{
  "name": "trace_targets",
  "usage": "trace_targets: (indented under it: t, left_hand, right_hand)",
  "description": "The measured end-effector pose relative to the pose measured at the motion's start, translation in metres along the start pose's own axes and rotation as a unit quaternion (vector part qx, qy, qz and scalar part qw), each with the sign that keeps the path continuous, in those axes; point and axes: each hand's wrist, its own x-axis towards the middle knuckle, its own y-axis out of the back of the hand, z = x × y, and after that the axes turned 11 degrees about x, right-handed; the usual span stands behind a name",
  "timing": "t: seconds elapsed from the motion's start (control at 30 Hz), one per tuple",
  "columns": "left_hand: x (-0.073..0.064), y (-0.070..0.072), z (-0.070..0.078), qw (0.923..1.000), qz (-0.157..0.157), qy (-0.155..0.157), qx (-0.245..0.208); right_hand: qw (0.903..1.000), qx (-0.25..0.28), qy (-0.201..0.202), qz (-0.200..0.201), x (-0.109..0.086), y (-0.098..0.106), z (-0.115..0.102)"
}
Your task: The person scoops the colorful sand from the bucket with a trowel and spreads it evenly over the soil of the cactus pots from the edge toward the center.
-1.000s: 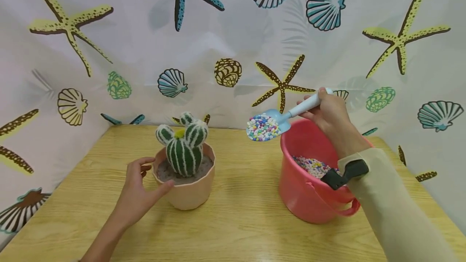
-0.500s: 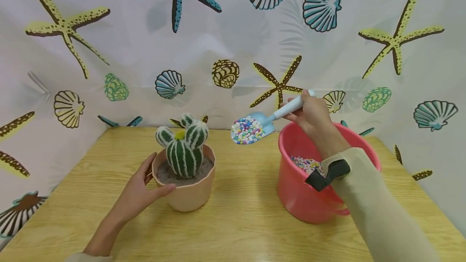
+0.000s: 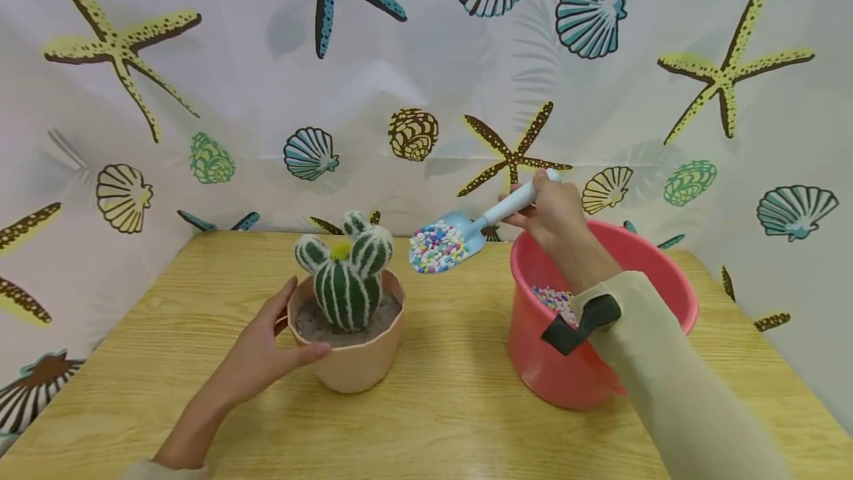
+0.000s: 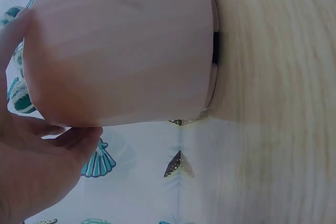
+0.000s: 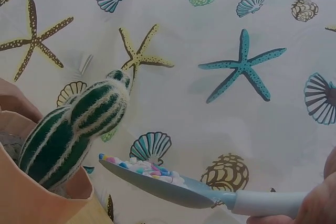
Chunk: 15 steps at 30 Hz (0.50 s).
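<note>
My left hand (image 3: 266, 354) holds a peach flower pot (image 3: 360, 365) by its left side, thumb at the front rim and fingers behind. In the left wrist view, the fingers (image 4: 79, 142) touch the pot's wall. A fuzzy green cactus (image 3: 346, 291) with white stripes and a yellow flower stands in the pot's grey filling. My right hand (image 3: 556, 217) grips the pale handle of a light blue toy shovel (image 3: 474, 232). Multicoloured beads (image 3: 436, 247) fill the shovel's blade, which hangs level between pot and bucket, near the cactus in the right wrist view.
A pink-red bucket (image 3: 553, 369) with more small beads (image 3: 556, 302) inside stands at the right, below my right forearm. Both stand on a wooden table (image 3: 446, 421). A white cloth (image 3: 413, 35) with printed starfish and shells hangs behind.
My right hand has carried the loaded shovel left from over the bucket. My left hand has closed in on the flower pot, and the pot has shifted slightly right.
</note>
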Motion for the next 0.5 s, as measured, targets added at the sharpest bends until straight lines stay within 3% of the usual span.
trace_targets:
  t: [0.5]
  left_hand:
    - [0.000,0.002,0.003,0.9999,-0.013,-0.001,0.008]
  right_hand:
    - [0.9999,-0.002,-0.004,0.010,-0.001,-0.011,0.015]
